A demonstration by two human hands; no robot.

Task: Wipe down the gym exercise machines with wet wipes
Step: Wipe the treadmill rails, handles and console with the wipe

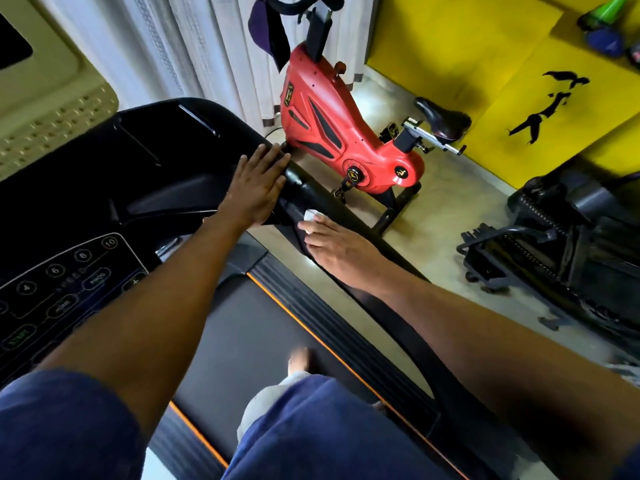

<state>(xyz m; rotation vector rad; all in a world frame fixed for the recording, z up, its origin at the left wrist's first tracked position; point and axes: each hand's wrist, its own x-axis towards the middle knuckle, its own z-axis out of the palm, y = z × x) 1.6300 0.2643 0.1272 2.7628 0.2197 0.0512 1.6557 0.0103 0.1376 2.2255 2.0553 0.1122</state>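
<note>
White wet wipe point(310, 216) sits under the right hand's point(341, 252) pressing fingertips on the handrail point(323, 199), while the left hand point(258, 187) lies flat-fingered, empty, bracing just beyond.

Wet wipe point(310, 216) mostly hidden under right hand point(337, 251) fingers.
</note>
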